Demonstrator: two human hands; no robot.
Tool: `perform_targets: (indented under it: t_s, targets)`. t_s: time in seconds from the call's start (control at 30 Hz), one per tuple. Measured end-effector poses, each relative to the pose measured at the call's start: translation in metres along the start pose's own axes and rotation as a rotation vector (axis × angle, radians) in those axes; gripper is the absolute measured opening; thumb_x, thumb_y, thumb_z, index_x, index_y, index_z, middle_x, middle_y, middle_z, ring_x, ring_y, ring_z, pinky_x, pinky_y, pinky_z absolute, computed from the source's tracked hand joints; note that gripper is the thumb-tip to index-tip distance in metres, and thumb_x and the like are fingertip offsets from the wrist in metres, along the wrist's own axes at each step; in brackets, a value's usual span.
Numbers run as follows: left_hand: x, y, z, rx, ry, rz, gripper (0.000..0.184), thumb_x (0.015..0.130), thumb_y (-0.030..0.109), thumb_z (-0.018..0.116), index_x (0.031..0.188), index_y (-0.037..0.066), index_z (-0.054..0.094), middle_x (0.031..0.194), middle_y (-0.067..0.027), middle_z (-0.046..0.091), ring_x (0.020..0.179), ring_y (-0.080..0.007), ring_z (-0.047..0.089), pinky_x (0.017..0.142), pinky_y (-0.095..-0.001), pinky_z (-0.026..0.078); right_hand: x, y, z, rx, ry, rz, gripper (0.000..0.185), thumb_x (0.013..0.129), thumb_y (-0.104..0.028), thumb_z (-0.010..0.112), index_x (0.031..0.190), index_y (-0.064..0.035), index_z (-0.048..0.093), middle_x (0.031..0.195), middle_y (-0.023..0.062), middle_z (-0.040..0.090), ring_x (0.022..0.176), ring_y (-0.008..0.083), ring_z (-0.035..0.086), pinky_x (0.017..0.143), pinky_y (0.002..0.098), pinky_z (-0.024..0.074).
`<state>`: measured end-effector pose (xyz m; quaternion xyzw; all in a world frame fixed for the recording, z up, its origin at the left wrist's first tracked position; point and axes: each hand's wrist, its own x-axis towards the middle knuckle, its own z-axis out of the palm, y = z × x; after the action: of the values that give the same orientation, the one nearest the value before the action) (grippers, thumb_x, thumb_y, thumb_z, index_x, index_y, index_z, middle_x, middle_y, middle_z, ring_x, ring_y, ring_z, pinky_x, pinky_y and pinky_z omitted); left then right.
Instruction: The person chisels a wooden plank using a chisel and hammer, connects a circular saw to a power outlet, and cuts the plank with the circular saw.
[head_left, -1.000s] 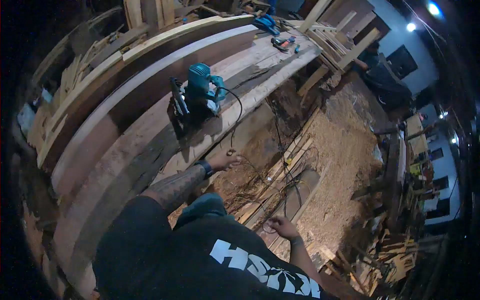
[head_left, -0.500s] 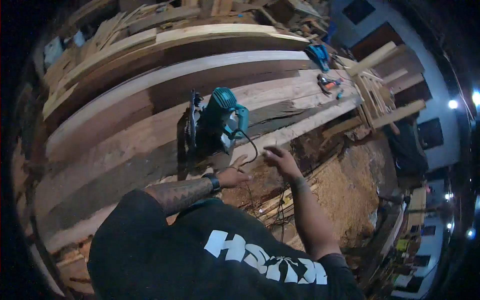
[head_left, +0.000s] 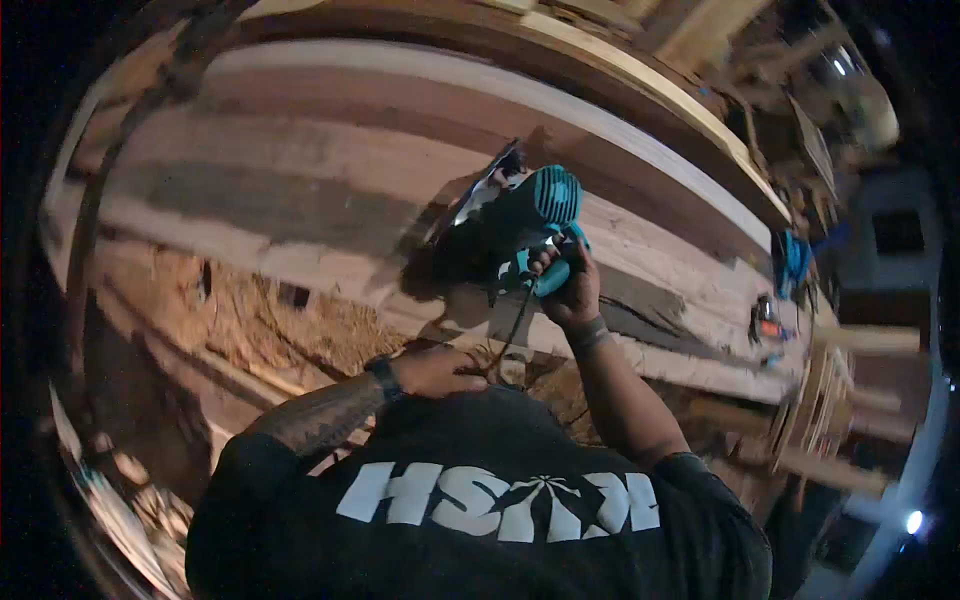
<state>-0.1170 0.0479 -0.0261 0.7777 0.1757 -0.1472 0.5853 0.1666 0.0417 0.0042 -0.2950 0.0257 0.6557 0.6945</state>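
Observation:
My right hand (head_left: 575,290) is wrapped around the rear handle of a teal circular saw (head_left: 557,195). The saw rests on a thick wooden beam (head_left: 650,240), its blade side turned to the left and partly in shadow. From the handle, a dark power cord (head_left: 517,325) drops toward my left hand (head_left: 445,372). That hand is close to my body, wearing a dark wristband, with its fingers curled at the cord.
Pale-edged planks (head_left: 600,105) lie behind the beam. A blue tool (head_left: 793,262) and a smaller tool with orange parts (head_left: 768,322) lie at its right end. A wooden frame (head_left: 825,400) stands at the right. Sawdust (head_left: 250,310) covers the left ground.
My right hand has moved from beside the cord onto the saw's handle. The saw now sits turned at another angle in view. My left hand is nearer my body, and the view has rotated.

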Motion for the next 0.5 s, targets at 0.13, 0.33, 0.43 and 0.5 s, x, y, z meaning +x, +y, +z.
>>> perform_targets:
  t_s: [0.13,0.33,0.43,0.5]
  targets:
    - [-0.033,0.004,0.076,-0.252,0.496,-0.056,0.05,0.103,0.049,0.056,0.118,0.003,0.068,0.115,-0.0187,0.07,0.108,-0.0334,0.067,0.092,-0.0418,0.051,0.016,-0.025,-0.014,-0.088,-0.167,0.023,0.032,0.106,-0.043,0.052,0.1,-0.0126,0.059,0.076,-0.0004,0.05,0.07,0.0147,0.051,0.067,0.0319,0.0456]
    - [-0.051,0.101,0.123,0.015,0.487,-0.696,0.045,0.092,0.049,0.069,0.094,0.004,0.069,0.082,-0.0207,0.066,0.081,-0.0391,0.067,0.075,-0.0494,0.052,-0.02,-0.117,0.069,-0.702,-0.179,0.042,0.018,0.101,-0.026,0.063,0.097,-0.0088,0.059,0.077,-0.0007,0.054,0.066,0.0122,0.054,0.058,0.0311,0.045]
    - [-0.047,0.071,0.18,0.176,0.871,-0.468,0.045,0.093,0.048,0.068,0.092,0.003,0.071,0.08,-0.0197,0.066,0.08,-0.0392,0.067,0.074,-0.0495,0.052,-0.057,-0.166,0.089,-1.292,-0.327,0.0,0.021,0.098,-0.024,0.068,0.103,-0.0042,0.063,0.087,0.0044,0.063,0.075,0.0132,0.06,0.062,0.0325,0.0474]
    - [-0.047,0.093,0.195,0.068,1.017,-0.321,0.042,0.093,0.043,0.071,0.086,0.002,0.07,0.072,-0.0239,0.061,0.068,-0.04,0.064,0.064,-0.0453,0.05,-0.091,-0.19,0.096,-1.767,-0.451,0.03,0.028,0.096,-0.024,0.071,0.11,-0.0003,0.065,0.096,0.0091,0.068,0.084,0.0164,0.065,0.068,0.0335,0.0514]
